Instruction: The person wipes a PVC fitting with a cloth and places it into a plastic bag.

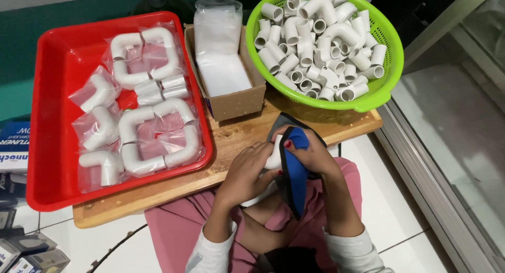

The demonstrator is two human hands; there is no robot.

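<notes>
White sleeves and pink trousers fill the bottom of the view, and just above them both hands meet over the lap. Left hand (247, 170) curls closed around a white pipe fitting (273, 156), of which only a small rounded part shows between the two hands; which way the fitting points and how its long axis runs cannot be told, since the hands and cloth hide most of it. Right hand (315, 157) is closed too, its fingers pinching a blue and dark grey cloth (293, 175) against the fitting. That cloth hangs as a long strip, its long axis running from the fingertips down and toward the person's lap, its lower tip pointing at the body.

Beyond the hands lies a wooden board (231, 141), resting on a pale tiled floor. Ahead of the hands and to the left, a red tray (50, 146) sits on the board and holds white pipe pieces sealed in clear plastic bags (150, 110), some joined into square loops, some single elbows. Straight ahead of the left hand stands a small cardboard box (234, 102) with a stack of empty clear bags in it. Ahead of the right hand and slightly to its right, a green plastic basket (386, 78) is heaped with loose white fittings (315, 41). Small printed cartons lie far to the left, beside the tray. To the right of the right hand runs a metal door track with glass beyond.
</notes>
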